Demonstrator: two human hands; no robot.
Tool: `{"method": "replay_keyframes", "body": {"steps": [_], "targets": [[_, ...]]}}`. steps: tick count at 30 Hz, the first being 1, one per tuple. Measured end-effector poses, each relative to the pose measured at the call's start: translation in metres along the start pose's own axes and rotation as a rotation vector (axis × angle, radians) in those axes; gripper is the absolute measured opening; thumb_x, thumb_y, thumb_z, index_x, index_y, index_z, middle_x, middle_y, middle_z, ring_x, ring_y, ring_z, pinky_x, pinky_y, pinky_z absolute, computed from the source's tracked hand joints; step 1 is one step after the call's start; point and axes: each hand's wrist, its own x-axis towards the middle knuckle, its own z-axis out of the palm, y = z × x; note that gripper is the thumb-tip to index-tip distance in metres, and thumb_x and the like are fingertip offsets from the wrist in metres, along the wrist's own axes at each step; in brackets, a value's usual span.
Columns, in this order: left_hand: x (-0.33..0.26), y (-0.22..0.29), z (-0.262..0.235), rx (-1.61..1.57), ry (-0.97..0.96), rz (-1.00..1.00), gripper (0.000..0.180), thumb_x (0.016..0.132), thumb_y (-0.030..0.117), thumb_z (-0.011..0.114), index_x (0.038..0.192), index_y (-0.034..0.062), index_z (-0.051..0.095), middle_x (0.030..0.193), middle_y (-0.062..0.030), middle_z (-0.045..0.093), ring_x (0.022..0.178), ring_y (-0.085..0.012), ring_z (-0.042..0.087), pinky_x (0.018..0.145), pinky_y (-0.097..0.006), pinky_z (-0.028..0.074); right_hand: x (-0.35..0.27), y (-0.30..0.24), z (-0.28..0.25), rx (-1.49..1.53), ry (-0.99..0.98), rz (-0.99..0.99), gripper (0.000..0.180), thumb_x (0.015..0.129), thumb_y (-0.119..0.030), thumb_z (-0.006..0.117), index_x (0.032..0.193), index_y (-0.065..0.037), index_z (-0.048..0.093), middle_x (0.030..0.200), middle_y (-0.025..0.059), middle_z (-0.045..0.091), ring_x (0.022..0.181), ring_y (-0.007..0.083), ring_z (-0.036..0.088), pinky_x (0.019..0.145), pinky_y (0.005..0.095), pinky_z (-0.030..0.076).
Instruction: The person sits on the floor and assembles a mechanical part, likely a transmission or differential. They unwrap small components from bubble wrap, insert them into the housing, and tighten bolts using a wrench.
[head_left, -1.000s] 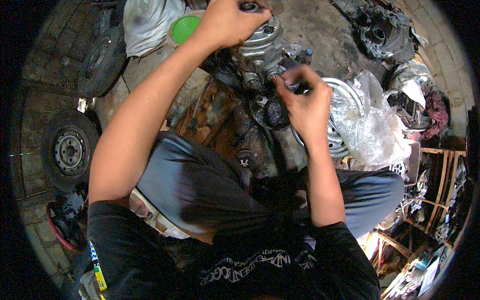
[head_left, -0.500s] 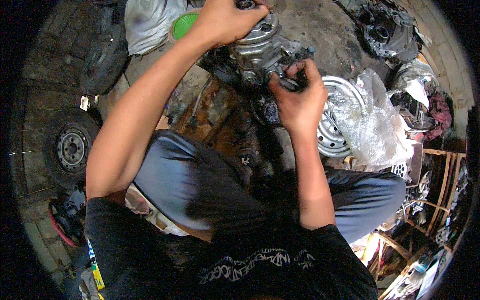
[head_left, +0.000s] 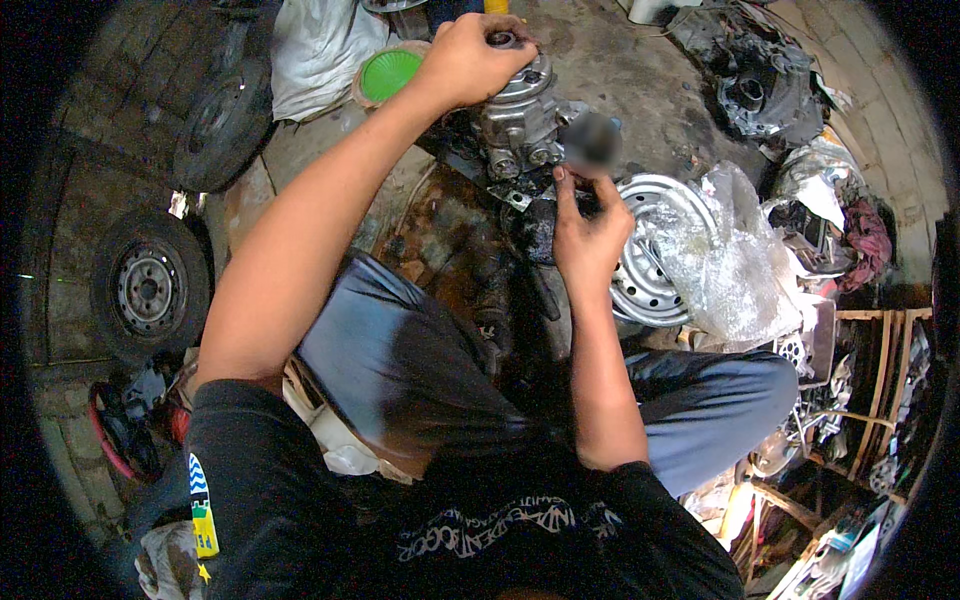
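A silver cast-metal engine part, round at the top with stubby ports below, stands in front of me. My left hand grips it from above, with fingers wrapped over its upper end beside a dark round opening. Close to its lower right side is my right hand, thumb raised and fingers curled. A blurred grey patch covers the area at those fingertips, so whatever they hold is hidden. Dark, oily metal lies below the part.
A silver wheel rim partly under clear plastic wrap lies to the right. Dark machine parts sit at the far right. A green dish and white sack are at the far left, and a tyred wheel at the left.
The view has shifted, so the scene sits slightly lower. My right hand has drawn a little back toward me from the engine part, its thumb now straighter. My left hand keeps its grip.
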Motion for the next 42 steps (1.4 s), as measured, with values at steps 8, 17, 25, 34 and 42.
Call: {"method": "replay_keyframes", "body": {"steps": [8, 17, 25, 34, 42], "targets": [[-0.003, 0.004, -0.005, 0.026, -0.043, 0.021, 0.036, 0.087, 0.036, 0.067, 0.109, 0.0094, 0.076, 0.101, -0.0146, 0.076, 0.098, -0.0294, 0.074, 0.092, -0.039, 0.054, 0.003, 0.001, 0.013, -0.024, 0.068, -0.197, 0.016, 0.083, -0.003, 0.075, 0.098, -0.001, 0.07, 0.097, 0.0186, 0.073, 0.09, 0.0347, 0.071, 0.081, 0.0399, 0.054], [-0.003, 0.006, -0.004, 0.038, -0.036, 0.028, 0.034, 0.086, 0.035, 0.068, 0.108, 0.0102, 0.077, 0.101, -0.0152, 0.076, 0.098, -0.0311, 0.074, 0.092, -0.04, 0.054, -0.002, 0.01, 0.012, -0.089, 0.071, -0.308, 0.022, 0.084, 0.001, 0.072, 0.105, -0.001, 0.067, 0.1, 0.0195, 0.07, 0.09, 0.0396, 0.068, 0.082, 0.0423, 0.054], [-0.004, 0.006, -0.005, 0.015, -0.027, 0.036, 0.033, 0.087, 0.035, 0.067, 0.107, 0.0104, 0.077, 0.102, -0.0151, 0.076, 0.098, -0.0316, 0.073, 0.093, -0.039, 0.054, -0.002, 0.009, 0.013, -0.084, 0.058, -0.354, 0.021, 0.083, 0.002, 0.072, 0.103, -0.004, 0.07, 0.101, 0.0174, 0.069, 0.087, 0.0372, 0.069, 0.078, 0.0413, 0.055], [-0.001, 0.002, -0.001, -0.031, -0.004, 0.024, 0.037, 0.081, 0.039, 0.071, 0.104, 0.0102, 0.077, 0.101, -0.0181, 0.074, 0.099, -0.038, 0.071, 0.095, -0.042, 0.054, -0.004, 0.002, 0.016, -0.105, 0.044, -0.387, 0.026, 0.082, 0.0, 0.075, 0.108, -0.004, 0.071, 0.104, 0.0177, 0.07, 0.089, 0.0375, 0.069, 0.079, 0.0426, 0.055], [-0.002, 0.004, -0.002, -0.009, 0.007, 0.002, 0.038, 0.081, 0.04, 0.07, 0.103, 0.0107, 0.077, 0.1, -0.019, 0.074, 0.099, -0.0381, 0.071, 0.095, -0.042, 0.053, 0.01, -0.018, 0.012, -0.152, 0.004, -0.027, 0.028, 0.076, -0.005, 0.082, 0.086, -0.002, 0.056, 0.084, 0.0187, 0.065, 0.079, 0.0407, 0.064, 0.071, 0.0448, 0.05]]}}
